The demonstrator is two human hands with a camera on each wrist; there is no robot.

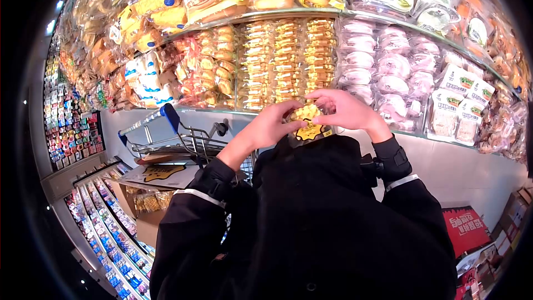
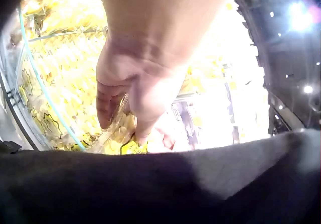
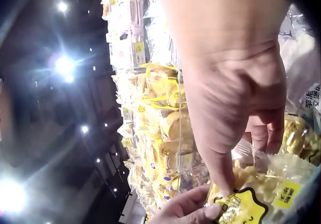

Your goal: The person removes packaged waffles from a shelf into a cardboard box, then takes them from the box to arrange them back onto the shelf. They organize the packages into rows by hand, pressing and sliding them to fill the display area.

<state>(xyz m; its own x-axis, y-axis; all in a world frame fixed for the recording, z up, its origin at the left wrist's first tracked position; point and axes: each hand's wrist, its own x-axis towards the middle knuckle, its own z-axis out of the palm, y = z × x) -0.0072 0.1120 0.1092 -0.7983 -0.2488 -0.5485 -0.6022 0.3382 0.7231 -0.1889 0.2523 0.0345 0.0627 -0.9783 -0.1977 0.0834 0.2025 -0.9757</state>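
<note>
Lined beyond the hands with shelves of bagged baked goods, stacked straight ahead with small golden packs and farther right with pale pink ones; flanked on the left by a metal shopping cart. Gripped by both at once, between the left hand and the right hand, with fingers curled round the sides and thumbs on the front of the clear packet. Looks glossy and crinkled, see-through enough to show lumpy, pale yellow pieces inside. Bears a bright yellow label with a thick black, wavy outline and dark print, plus a smaller rectangular yellow sticker toward one end.
</note>
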